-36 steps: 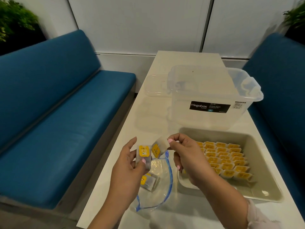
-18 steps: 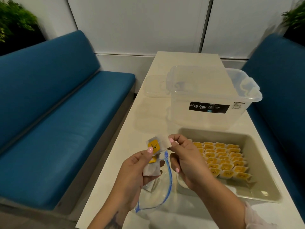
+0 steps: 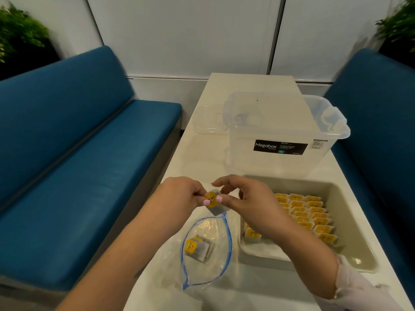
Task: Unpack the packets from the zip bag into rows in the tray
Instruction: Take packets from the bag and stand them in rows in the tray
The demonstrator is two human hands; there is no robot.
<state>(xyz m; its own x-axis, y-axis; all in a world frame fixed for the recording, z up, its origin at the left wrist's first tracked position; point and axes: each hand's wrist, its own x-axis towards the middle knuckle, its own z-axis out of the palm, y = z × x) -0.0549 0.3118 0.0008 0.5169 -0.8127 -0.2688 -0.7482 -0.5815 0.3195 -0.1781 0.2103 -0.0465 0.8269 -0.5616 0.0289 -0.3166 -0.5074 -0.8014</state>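
A clear zip bag (image 3: pixel 206 269) with a blue seal lies open on the white table, with a few yellow-labelled packets (image 3: pixel 198 246) inside. Above the bag mouth, my left hand (image 3: pixel 179 198) and my right hand (image 3: pixel 249 200) meet and both pinch a stack of packets (image 3: pixel 213 202) between thumb and fingers. How many packets are in the stack cannot be told. To the right, the beige tray (image 3: pixel 350 221) holds several rows of packets (image 3: pixel 307 216) standing on edge; my right forearm hides its near left part.
A clear Megabox tub (image 3: pixel 285 131) stands behind the tray, and its lid (image 3: pixel 206 118) lies to its left. Blue benches (image 3: pixel 78 164) run along both sides of the narrow table. The tray's right part shows bare floor.
My hands have come together. The packets I held apart a second ago are now gathered into one stack between both hands, a little further right over the bag mouth.
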